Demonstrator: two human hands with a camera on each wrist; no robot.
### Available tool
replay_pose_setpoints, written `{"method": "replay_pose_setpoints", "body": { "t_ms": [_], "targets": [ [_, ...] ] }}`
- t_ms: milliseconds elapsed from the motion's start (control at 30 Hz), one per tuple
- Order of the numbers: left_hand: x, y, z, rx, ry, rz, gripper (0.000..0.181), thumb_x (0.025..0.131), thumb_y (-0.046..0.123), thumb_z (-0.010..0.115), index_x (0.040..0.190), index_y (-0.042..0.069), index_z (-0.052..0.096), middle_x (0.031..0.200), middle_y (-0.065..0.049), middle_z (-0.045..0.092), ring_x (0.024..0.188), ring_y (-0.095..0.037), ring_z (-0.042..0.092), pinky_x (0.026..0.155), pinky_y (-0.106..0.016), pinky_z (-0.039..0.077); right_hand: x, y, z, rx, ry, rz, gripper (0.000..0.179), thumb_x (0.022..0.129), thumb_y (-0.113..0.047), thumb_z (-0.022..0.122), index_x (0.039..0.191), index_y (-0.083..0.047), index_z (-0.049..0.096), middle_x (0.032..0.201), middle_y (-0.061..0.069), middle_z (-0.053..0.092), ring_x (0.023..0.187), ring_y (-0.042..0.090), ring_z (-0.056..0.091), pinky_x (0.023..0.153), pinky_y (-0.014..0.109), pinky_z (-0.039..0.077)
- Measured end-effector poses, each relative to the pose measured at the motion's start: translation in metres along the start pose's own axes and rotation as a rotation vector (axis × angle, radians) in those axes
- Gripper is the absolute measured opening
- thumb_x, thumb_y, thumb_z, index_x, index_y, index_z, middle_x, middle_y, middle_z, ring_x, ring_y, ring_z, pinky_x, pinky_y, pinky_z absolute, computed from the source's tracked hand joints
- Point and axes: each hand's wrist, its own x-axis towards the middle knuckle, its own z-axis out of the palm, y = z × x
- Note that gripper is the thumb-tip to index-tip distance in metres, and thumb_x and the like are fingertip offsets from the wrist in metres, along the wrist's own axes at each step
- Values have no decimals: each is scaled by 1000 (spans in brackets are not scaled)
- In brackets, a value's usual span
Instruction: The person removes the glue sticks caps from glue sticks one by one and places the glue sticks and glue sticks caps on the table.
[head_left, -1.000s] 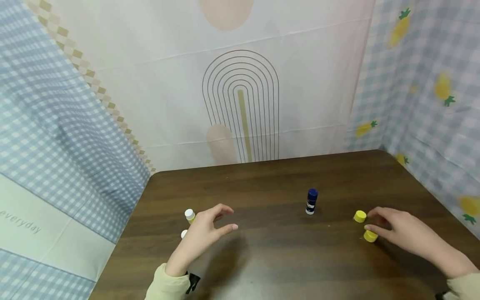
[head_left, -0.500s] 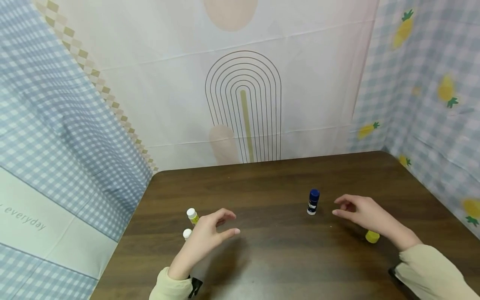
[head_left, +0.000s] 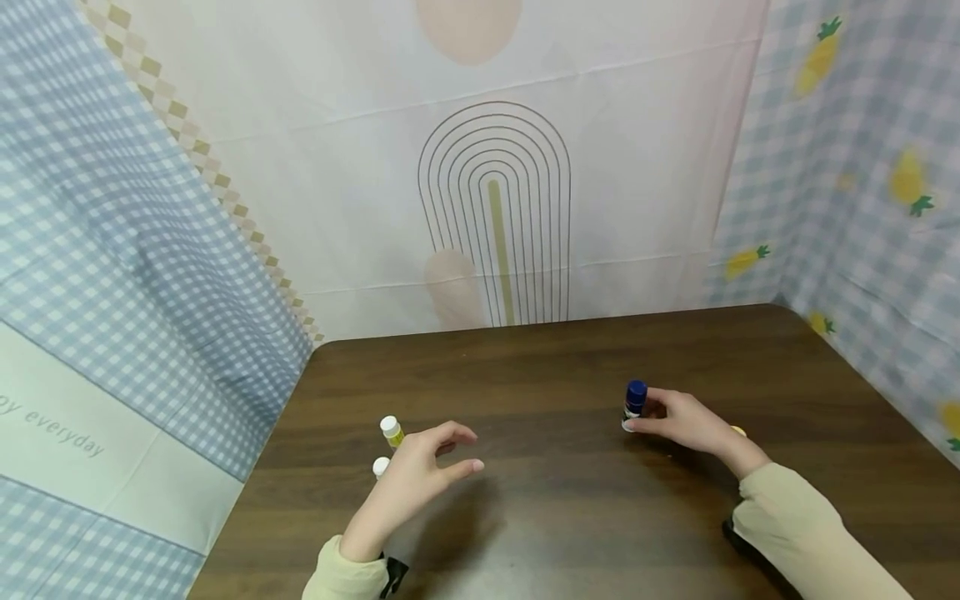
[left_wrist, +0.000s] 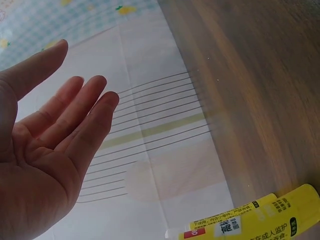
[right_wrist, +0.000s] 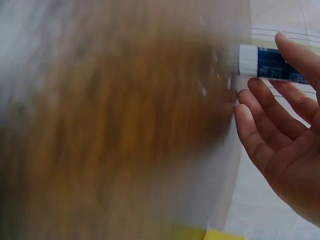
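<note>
A dark blue glue stick with a white base stands upright at the right of the table. My right hand is at it, the thumb in front and the fingers curled round its far side. In the right wrist view, the blue glue stick lies between thumb and index finger. My left hand hovers over the left of the table, thumb and fingers apart, holding nothing. Beside it stand two yellow glue sticks with white tops, the farther glue stick and a nearer, partly hidden one.
A yellow-topped object shows just behind my right wrist, mostly hidden. The brown wooden table meets a pale printed cloth at its back edge. Checked cloth hangs along the right side.
My right hand has moved left from the yellow-topped objects to the blue glue stick and now has its fingers round it. The left hand has stayed nearly still.
</note>
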Motion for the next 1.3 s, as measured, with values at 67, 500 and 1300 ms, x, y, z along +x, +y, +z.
{"method": "replay_pose_setpoints", "body": {
  "t_ms": [67,500,1300],
  "targets": [
    [1,1,0,8,-3,9,25,88,31,80,109,23,69,108,10,71,107,-14,67,94,-37,53,1,-1,0,1,3,4,37,94,-39,72,112,-8,67,96,0,68,86,15,62,75,37,51],
    [3,3,1,20,-12,25,24,88,29,80,108,21,70,106,9,71,106,-18,68,95,-37,53,1,-4,-4,-13,29,27,37,94,-40,71,109,-6,68,95,1,69,84,15,62,76,37,51],
    [-5,7,-3,41,-16,57,23,88,23,80,108,18,70,104,10,71,103,-12,67,94,-35,53,-13,-33,-73,-55,127,26,41,95,-43,69,114,-7,69,103,4,72,95,22,68,80,44,54]
  ]
}}
